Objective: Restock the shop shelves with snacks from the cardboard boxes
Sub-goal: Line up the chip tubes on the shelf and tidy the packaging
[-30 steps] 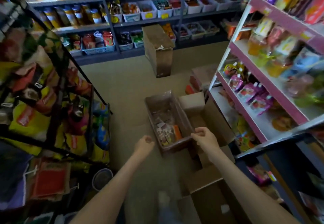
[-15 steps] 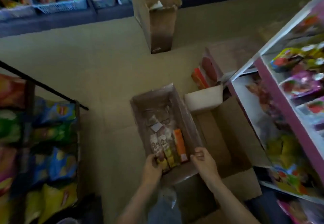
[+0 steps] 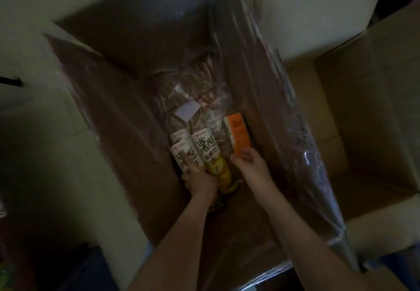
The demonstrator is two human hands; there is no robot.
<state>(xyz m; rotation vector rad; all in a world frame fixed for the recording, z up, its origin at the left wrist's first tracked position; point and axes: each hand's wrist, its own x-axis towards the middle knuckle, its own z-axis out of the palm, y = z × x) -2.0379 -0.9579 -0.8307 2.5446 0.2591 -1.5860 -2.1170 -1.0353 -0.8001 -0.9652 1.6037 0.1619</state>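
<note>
- Big cardboard box (image 3: pixel 113 99) fills the middle of the frame, open on top. The snacks sit deep at its bottom, just below centre, so it's a long reach down.
- A second open carton (image 3: pixel 375 120) sits at the right, touching the big one, and looks empty from here.
- A clear plastic liner (image 3: pixel 286 113) drapes the big box's right wall and bunches on the floor of it. I reckon that's the main hazard: a loose fold could catch a carton on the way up and drag it out of the fingers.
- Right hand (image 3: pixel 248 165) is down in there, fingertips pinching the near end of the orange box (image 3: pixel 237 133). With so small a hold on one end, the box could pivot and drop if it's lifted fast.
- Left hand (image 3: pixel 198 180) is on the nearer of the white snack boxes (image 3: pixel 205 147), one finger laid flat across its face. Whether the rest of the hand is closed round it, I can't tell.
- The white boxes are packed side by side, touching, so pulling one could tip its neighbour over.
- Yellow packs (image 3: pixel 218 170) are wedged between the two hands, partly under the left wrist. A lift from there could crush them or scatter them.
- It's dim and blurred in here, so a label could easily be misread.
</note>
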